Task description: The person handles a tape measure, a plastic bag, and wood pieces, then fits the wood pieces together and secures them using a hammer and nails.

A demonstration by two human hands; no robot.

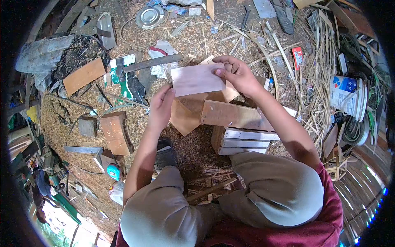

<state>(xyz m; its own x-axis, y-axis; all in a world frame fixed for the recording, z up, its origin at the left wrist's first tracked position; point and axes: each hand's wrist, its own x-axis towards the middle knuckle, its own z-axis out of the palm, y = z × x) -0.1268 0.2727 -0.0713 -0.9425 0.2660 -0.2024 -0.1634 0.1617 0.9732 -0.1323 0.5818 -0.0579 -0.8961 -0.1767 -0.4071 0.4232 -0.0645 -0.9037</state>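
Observation:
A pale, flat rectangular sheet (198, 80) is held up between my two hands, in front of my knees. My left hand (161, 105) pinches its lower left corner. The thumb of my right hand (238, 75) lies on its right end, with the fingers curled behind the upper right edge. Brown sheet pieces (184, 117) lie below and behind it. Just beneath my right forearm is a wooden box or board (230, 115) resting on a stack of white-edged slats (247, 142).
Wood shavings cover the ground. A hammer (152, 63) lies beyond my left hand, with wood blocks (115, 131) and a teal tape measure (113, 171) at the left. A white bucket (343, 95) stands at the right, near dry strips (310, 82).

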